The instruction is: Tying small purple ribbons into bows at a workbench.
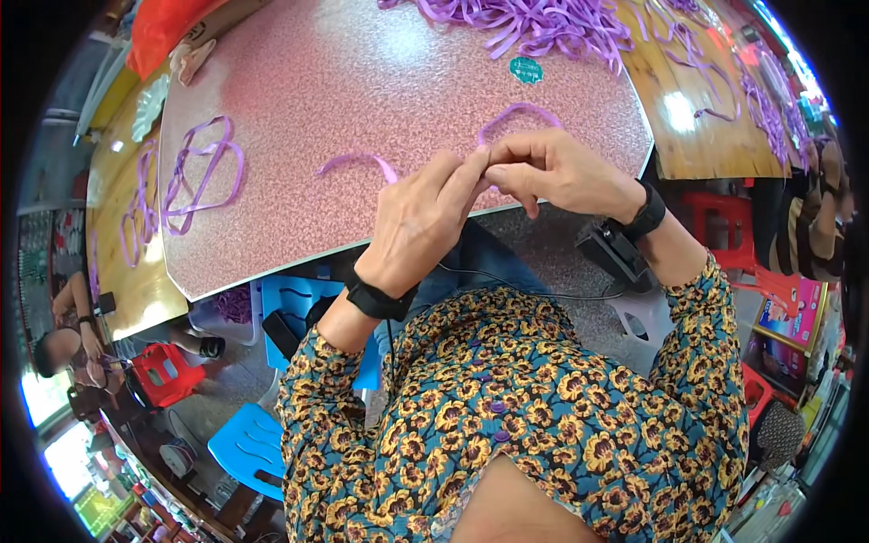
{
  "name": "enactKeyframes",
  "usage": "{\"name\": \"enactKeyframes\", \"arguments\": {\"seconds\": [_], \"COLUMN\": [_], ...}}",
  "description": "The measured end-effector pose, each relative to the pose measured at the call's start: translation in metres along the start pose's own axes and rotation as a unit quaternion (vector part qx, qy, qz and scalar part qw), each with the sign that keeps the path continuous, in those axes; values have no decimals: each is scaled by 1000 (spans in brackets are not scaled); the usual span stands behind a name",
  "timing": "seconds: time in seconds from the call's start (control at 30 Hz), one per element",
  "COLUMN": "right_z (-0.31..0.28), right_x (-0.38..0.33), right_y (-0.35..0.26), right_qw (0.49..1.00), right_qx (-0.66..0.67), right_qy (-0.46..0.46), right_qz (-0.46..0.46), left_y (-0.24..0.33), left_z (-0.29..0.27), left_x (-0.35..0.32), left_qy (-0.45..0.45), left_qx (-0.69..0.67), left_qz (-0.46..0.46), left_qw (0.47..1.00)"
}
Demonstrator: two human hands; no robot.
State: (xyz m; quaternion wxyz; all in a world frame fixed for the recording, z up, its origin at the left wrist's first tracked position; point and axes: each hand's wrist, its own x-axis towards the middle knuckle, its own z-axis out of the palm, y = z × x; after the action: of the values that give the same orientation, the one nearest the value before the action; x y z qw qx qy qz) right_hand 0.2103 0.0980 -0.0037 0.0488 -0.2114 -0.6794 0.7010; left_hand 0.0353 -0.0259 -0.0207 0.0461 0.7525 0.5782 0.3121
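Above the near edge of a pink speckled table (299,163), both my hands meet with their fingertips pinched together. My left hand (418,215) is closed on a thin purple ribbon (387,170), whose loose tail curls out to the left on the tabletop. Thumb and forefinger of my right hand (563,174) pinch the same point, and a ribbon loop (520,107) arches out beyond them. Whether this is one length or two, the fingers hide. A tangled pile of purple ribbon (543,23) lies at the far edge.
Loose ribbon loops (241,172) lie at the table's left. A red bag (163,32) sits at the far left corner. Wooden tables flank both sides, with co-workers (74,339) beyond. A blue stool (252,448) and a red stool (166,376) stand lower left.
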Motion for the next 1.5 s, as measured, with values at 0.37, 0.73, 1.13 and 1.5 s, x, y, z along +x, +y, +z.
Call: {"name": "enactKeyframes", "arguments": {"seconds": [0.37,0.73,1.13,1.5], "right_z": [-29,-166,-186,-89], "right_x": [-15,-66,-81,-89], "right_y": [5,48,70,-2], "right_qw": [990,971,972,969], "right_qx": [-130,-121,-56,-99], "right_qy": [31,202,225,216], "right_qz": [-53,39,49,-64], "left_y": [-18,-127,-189,-9], "left_z": [-51,-149,-217,-50], "left_x": [-19,-82,-120,-15], "left_qy": [-21,-26,-78,-195], "left_qx": [57,31,128,-264], "left_qz": [21,-161,-356,-94], "left_qw": [998,986,922,940]}}
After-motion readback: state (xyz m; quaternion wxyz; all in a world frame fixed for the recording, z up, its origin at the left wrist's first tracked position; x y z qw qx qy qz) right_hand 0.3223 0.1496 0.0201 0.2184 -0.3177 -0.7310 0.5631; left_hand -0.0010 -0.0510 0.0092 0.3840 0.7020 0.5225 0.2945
